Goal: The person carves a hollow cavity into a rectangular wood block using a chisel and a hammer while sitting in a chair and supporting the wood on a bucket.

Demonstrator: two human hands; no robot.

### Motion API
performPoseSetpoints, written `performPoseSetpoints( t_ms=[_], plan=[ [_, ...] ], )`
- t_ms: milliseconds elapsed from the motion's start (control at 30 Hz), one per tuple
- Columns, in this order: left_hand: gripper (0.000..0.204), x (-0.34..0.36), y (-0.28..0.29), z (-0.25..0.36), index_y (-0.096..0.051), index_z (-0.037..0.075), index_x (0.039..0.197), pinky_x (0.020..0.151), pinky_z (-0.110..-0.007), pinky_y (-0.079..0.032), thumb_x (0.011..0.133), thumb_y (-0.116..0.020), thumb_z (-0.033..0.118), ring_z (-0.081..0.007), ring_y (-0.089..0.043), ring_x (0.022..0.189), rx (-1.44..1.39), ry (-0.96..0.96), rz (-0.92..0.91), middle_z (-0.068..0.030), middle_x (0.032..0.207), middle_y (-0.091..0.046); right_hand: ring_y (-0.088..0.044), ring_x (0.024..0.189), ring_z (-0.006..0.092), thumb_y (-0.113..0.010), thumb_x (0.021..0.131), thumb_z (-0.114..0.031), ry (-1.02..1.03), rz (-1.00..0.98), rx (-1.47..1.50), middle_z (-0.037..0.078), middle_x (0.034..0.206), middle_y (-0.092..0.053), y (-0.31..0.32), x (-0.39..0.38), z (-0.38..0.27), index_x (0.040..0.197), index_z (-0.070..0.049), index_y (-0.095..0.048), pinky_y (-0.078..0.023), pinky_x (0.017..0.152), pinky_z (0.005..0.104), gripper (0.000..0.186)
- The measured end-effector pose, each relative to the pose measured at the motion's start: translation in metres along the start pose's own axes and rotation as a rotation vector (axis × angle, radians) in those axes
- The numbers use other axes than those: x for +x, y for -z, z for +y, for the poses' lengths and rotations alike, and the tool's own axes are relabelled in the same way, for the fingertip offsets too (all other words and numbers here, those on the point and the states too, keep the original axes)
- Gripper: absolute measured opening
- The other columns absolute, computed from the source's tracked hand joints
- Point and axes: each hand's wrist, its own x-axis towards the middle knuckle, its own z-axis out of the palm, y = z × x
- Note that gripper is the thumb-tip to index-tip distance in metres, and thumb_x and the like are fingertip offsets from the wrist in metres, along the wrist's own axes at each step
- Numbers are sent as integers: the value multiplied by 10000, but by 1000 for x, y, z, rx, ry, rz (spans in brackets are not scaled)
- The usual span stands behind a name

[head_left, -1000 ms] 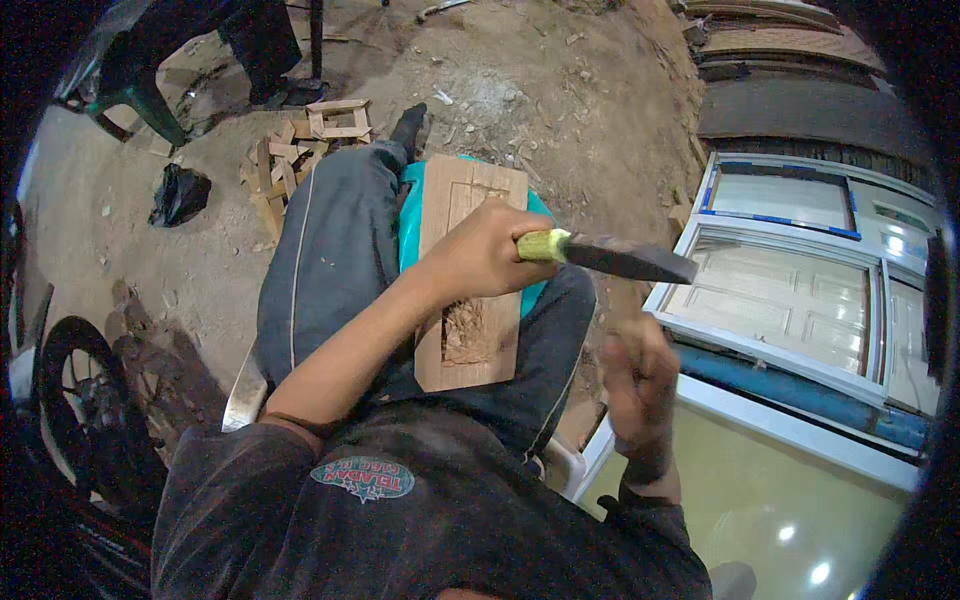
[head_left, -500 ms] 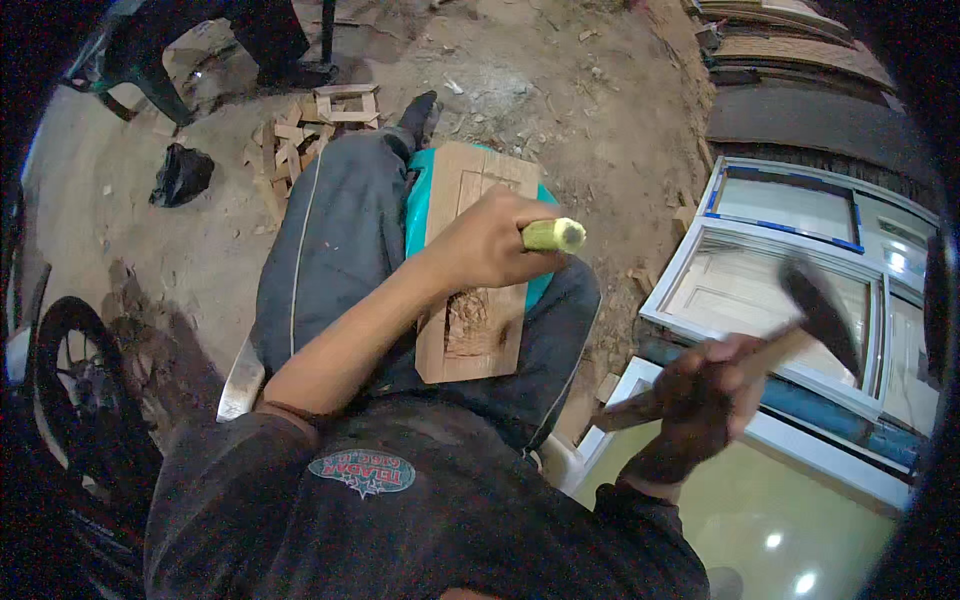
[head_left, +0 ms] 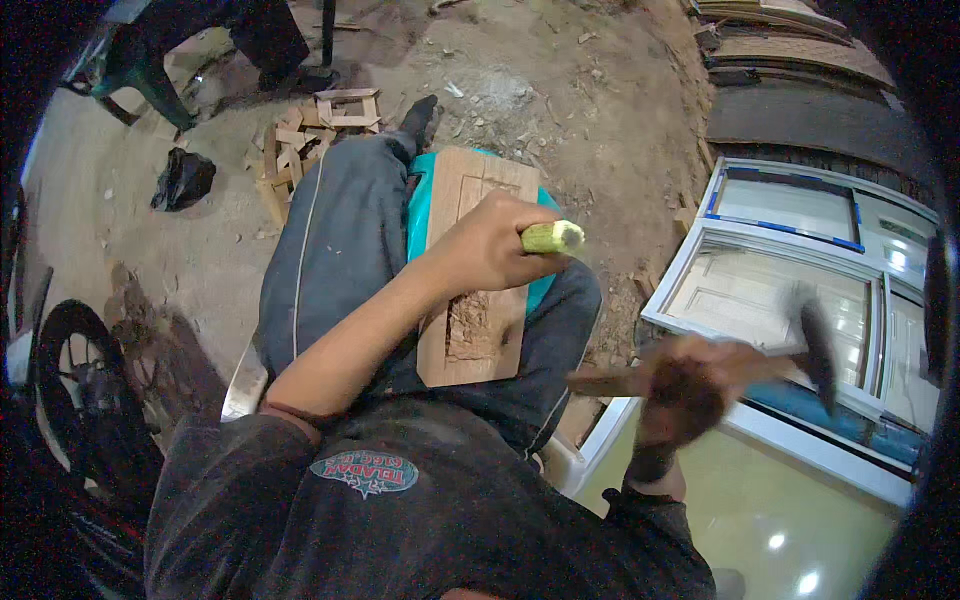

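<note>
My left hand (head_left: 505, 240) is closed round the yellow-green handle (head_left: 547, 236) of a tool whose working end is hidden, over a pale wooden board (head_left: 440, 350). A rectangular recess with rough, chipped wood is cut into the board, which lies on a turquoise support (head_left: 415, 210) between my legs. Off to the right of my knee, my right hand (head_left: 690, 390) grips a hammer (head_left: 815, 350) by its wooden handle; both are smeared by motion, the dark head pointing outward to the right.
Wood offcuts (head_left: 290, 150) and a black bag (head_left: 183, 180) lie on the dirt floor. Someone's dark-clothed legs (head_left: 265, 45) are by a green chair (head_left: 150, 85). A wheel (head_left: 75, 350) is at left; white framed panels (head_left: 770, 290) and stacked boards (head_left: 790, 50) line the right.
The hammer head has left the handle in my left hand and swung out rightward with my right hand, then dipped slightly since half a second ago. My left hand has barely shifted.
</note>
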Motion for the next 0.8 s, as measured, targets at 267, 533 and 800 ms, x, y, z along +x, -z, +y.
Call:
performPoseSetpoints(
  t_ms=[267, 533, 800],
  plan=[
    [168, 0, 1, -1, -595, 34, 776, 549, -359, -443, 709, -732, 105, -319, -557, 577, -11, 41, 22, -154, 662, -573, -429, 515, 126, -544, 924, -273, -277, 173, 276, 34, 662, -419, 6, 23, -30, 899, -69, -435, -347, 396, 227, 233],
    [175, -6, 4, 2, -601, 40, 779, 565, -368, -459, 685, -733, 108, -333, -590, 598, 71, 43, 45, -157, 663, -584, -494, 579, 209, -562, 887, -212, -157, -268, -275, 87, 658, -507, -14, 21, -11, 952, -27, -541, -416, 506, 318, 197],
    [154, -4, 0, 3, -602, 33, 769, 553, -338, -448, 691, -712, 108, -289, -558, 555, 86, 76, 35, -145, 655, -575, -574, 686, 259, -588, 906, -245, -342, -174, -195, 133, 790, -596, -16, 12, -14, 1016, 22, -553, -452, 611, 401, 291]
  ],
)
